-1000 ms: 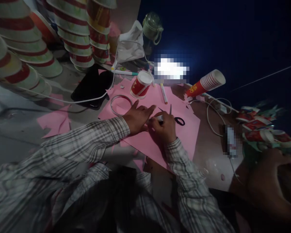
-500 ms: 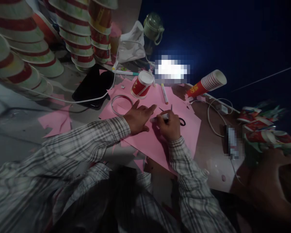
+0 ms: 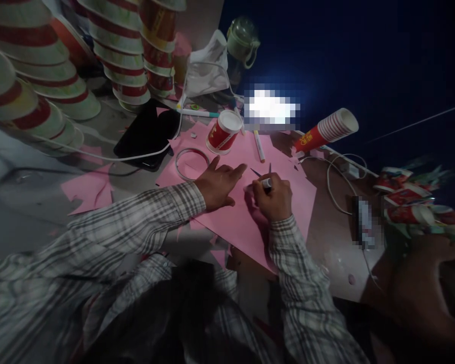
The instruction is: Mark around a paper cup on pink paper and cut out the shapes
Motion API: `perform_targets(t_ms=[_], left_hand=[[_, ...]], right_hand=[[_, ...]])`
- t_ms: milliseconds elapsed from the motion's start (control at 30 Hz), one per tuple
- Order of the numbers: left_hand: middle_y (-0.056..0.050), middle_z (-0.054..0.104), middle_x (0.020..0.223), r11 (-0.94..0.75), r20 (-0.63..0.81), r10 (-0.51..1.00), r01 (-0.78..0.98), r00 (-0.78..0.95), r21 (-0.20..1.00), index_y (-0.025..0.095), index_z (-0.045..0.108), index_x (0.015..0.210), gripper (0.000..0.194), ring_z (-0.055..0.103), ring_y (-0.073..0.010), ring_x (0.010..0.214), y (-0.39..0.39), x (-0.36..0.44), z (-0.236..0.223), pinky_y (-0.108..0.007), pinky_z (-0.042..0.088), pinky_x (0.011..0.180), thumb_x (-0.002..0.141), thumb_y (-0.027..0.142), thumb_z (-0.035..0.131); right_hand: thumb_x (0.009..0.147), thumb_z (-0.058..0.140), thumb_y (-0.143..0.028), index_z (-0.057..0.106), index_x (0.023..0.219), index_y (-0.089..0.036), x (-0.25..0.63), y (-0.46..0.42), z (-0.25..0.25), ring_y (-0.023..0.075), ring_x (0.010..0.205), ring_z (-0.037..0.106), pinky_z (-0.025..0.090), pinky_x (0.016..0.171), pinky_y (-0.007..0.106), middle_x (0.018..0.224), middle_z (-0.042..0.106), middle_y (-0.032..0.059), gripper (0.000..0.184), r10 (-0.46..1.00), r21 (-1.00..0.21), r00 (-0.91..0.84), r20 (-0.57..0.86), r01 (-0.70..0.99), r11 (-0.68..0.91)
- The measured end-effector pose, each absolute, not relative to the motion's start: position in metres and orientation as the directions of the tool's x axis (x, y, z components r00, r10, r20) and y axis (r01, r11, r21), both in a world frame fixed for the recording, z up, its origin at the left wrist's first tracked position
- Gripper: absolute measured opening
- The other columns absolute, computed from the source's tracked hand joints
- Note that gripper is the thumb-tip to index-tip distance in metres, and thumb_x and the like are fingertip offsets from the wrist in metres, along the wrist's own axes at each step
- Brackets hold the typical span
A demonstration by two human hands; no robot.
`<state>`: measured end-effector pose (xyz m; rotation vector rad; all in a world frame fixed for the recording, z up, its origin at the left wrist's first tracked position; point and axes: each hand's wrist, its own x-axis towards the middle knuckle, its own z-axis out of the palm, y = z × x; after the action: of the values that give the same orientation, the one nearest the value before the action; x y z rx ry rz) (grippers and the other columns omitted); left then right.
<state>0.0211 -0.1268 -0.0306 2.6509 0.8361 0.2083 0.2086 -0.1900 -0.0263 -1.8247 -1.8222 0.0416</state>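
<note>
A large sheet of pink paper (image 3: 288, 202) lies in front of me. My left hand (image 3: 219, 187) is flat on it, fingers spread. In my right hand (image 3: 273, 197) is a marker (image 3: 266, 183), its pale barrel showing between closed fingers; the tip is hidden. Partly under that hand are scissors (image 3: 270, 168), blades apart, their handles covered. A thin ring (image 3: 177, 164) lies on the paper beyond my left hand. Farther back an upside-down red and white paper cup (image 3: 223, 134) stands on the sheet, with another marker (image 3: 259, 146) to its right.
Tall stacks of paper cups (image 3: 125, 65) stand at the left, near a black phone (image 3: 149, 136) crossed by a white cable. A tilted cup stack (image 3: 328, 130) leans at the back right. Another person's arm (image 3: 420, 283) is at the right edge, near several cups (image 3: 413, 197). Pink scraps (image 3: 91, 189) lie left.
My right hand has shifted right across the paper with the marker, covering the scissors' handle loop. My left hand stays spread in place. The whole view has moved slightly.
</note>
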Motion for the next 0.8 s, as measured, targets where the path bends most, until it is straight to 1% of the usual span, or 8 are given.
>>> perform_targets(t_ms=[133,267,367,467,500,600,733,800], left_hand=[[-0.020,0.059,0.149,-0.782,0.026,0.565,0.526,0.824,0.335,0.013,0.024,0.159,0.082,0.055,-0.0340,0.138,-0.1272,0.0208,-0.0290,-0.058,0.014,0.126,0.095,0.046,0.063],[-0.020,0.061,0.146,-0.767,0.005,0.575,0.536,0.818,0.353,0.009,0.017,0.161,0.091,0.053,-0.0335,0.140,-0.1282,0.0203,-0.0261,-0.057,0.014,0.127,0.094,0.043,0.067],[-0.021,0.059,0.148,-0.773,-0.001,0.566,0.531,0.824,0.347,0.007,0.018,0.161,0.090,0.052,-0.0329,0.140,-0.1287,0.0202,-0.0251,-0.056,0.015,0.127,0.094,0.042,0.066],[-0.021,0.061,0.146,-0.762,0.001,0.575,0.535,0.818,0.365,0.004,0.014,0.161,0.096,0.052,-0.0338,0.141,-0.1289,0.0200,-0.0256,-0.057,0.016,0.127,0.092,0.042,0.069],[-0.021,0.061,0.146,-0.759,0.001,0.577,0.536,0.817,0.370,0.005,0.014,0.162,0.096,0.051,-0.0337,0.141,-0.1288,0.0198,-0.0259,-0.057,0.016,0.127,0.092,0.043,0.069],[-0.020,0.061,0.147,-0.764,0.009,0.571,0.527,0.821,0.372,0.009,0.016,0.162,0.091,0.051,-0.0331,0.142,-0.1283,0.0197,-0.0266,-0.058,0.017,0.127,0.094,0.043,0.067],[-0.020,0.062,0.145,-0.757,-0.009,0.575,0.535,0.818,0.375,0.005,0.015,0.161,0.096,0.052,-0.0342,0.141,-0.1274,0.0207,-0.0258,-0.059,0.016,0.127,0.092,0.044,0.069],[-0.021,0.060,0.147,-0.764,-0.015,0.569,0.535,0.822,0.361,0.006,0.017,0.161,0.093,0.052,-0.0338,0.140,-0.1273,0.0212,-0.0255,-0.058,0.015,0.127,0.093,0.043,0.068]], right_hand=[[0.087,0.058,-0.041,0.056,0.079,-0.025,0.2097,-0.1925,-0.0254,0.0244,0.065,0.065,0.047,0.079,0.043,0.069,0.072,0.0045,0.018,0.936,-0.362,0.024,0.351,0.925,0.112],[0.090,0.057,-0.042,0.056,0.080,-0.025,0.2131,-0.1939,-0.0244,0.0221,0.057,0.060,0.047,0.072,0.039,0.061,0.067,0.0012,0.020,0.946,-0.403,0.063,0.317,0.912,0.074],[0.087,0.061,-0.040,0.057,0.079,-0.025,0.2135,-0.1947,-0.0246,0.0223,0.061,0.063,0.048,0.076,0.040,0.064,0.069,0.0019,0.017,0.948,-0.368,0.000,0.318,0.922,0.123],[0.089,0.059,-0.042,0.057,0.080,-0.025,0.2136,-0.1944,-0.0244,0.0213,0.058,0.061,0.047,0.072,0.038,0.061,0.067,0.0008,0.020,0.947,-0.393,0.044,0.318,0.915,0.090],[0.090,0.058,-0.041,0.056,0.080,-0.025,0.2137,-0.1941,-0.0243,0.0213,0.058,0.061,0.047,0.072,0.038,0.061,0.066,0.0008,0.020,0.948,-0.403,0.046,0.314,0.911,0.089],[0.088,0.059,-0.040,0.057,0.078,-0.025,0.2143,-0.1927,-0.0245,0.0226,0.061,0.062,0.048,0.074,0.040,0.063,0.067,0.0025,0.018,0.945,-0.371,0.011,0.327,0.921,0.117],[0.090,0.056,-0.042,0.057,0.080,-0.024,0.2154,-0.1909,-0.0267,0.0215,0.057,0.060,0.046,0.071,0.039,0.061,0.066,0.0005,0.021,0.938,-0.392,0.059,0.341,0.916,0.084],[0.089,0.058,-0.040,0.057,0.081,-0.024,0.2145,-0.1906,-0.0286,0.0218,0.061,0.062,0.046,0.074,0.039,0.066,0.069,0.0021,0.018,0.936,-0.362,0.015,0.352,0.924,0.121]])
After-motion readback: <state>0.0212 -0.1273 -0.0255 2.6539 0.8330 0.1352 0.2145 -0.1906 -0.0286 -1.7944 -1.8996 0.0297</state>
